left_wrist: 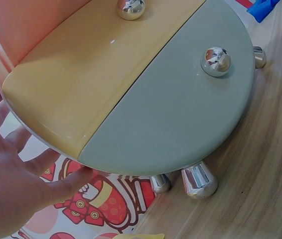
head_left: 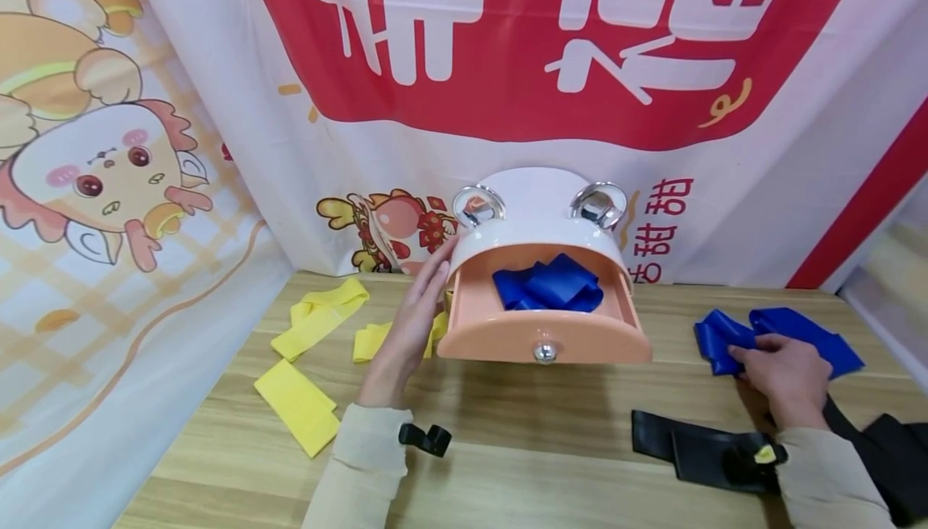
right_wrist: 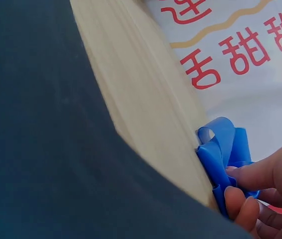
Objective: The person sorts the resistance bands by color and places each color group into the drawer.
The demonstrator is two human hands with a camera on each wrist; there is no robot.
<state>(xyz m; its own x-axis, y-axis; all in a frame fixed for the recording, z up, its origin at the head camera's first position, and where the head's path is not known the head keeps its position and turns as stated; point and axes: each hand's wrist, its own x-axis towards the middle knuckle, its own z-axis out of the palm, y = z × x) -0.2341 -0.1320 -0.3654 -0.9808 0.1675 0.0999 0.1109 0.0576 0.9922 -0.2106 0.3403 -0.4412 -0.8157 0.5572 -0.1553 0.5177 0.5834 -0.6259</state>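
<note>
A round-topped white drawer box (head_left: 540,191) with chrome rings stands at the back of the table, its peach top drawer (head_left: 493,340) pulled out. Inside that drawer lies a folded blue band (head_left: 548,286). With fingers extended, my left hand (head_left: 413,320) rests along the box's left side. The left wrist view shows a yellow drawer front (left_wrist: 91,74) and a grey-green one (left_wrist: 176,109), both closed. Over on the right, my right hand (head_left: 786,372) pinches a blue band (head_left: 721,340) between thumb and fingers; the right wrist view shows it looped (right_wrist: 220,149).
Another blue band (head_left: 808,336) lies just behind my right hand. Several yellow bands (head_left: 299,404) are spread over the table's left side. Black bands (head_left: 714,448) lie at the front right. A printed cloth (head_left: 522,130) hangs right behind the box.
</note>
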